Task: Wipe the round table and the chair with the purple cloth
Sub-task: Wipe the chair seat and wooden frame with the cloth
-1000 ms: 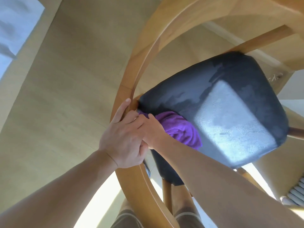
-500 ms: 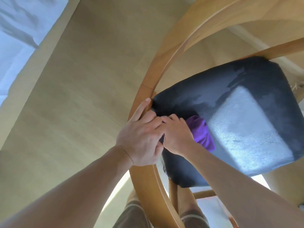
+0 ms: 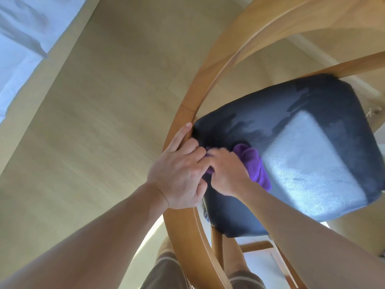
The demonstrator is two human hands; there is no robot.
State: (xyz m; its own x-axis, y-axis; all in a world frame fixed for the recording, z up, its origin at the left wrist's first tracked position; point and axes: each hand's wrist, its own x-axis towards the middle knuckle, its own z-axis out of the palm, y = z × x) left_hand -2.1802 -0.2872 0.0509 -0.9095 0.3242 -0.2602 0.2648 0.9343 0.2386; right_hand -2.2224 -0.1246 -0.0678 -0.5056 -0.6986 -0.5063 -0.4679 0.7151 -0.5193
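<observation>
Sliding back along the dark seat since a second ago, the right hand bunches the purple cloth in curled fingers near the rear corner, while the left hand grips the chair's curved wooden backrest, fingers wrapped over its rim.

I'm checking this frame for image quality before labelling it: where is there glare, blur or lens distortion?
Head view: a bright patch of light glares off the dark seat cushion; the right hand on the purple cloth looks slightly motion-blurred; the wide-angle lens exaggerates the curve of the wooden backrest, gripped by the left hand.
</observation>
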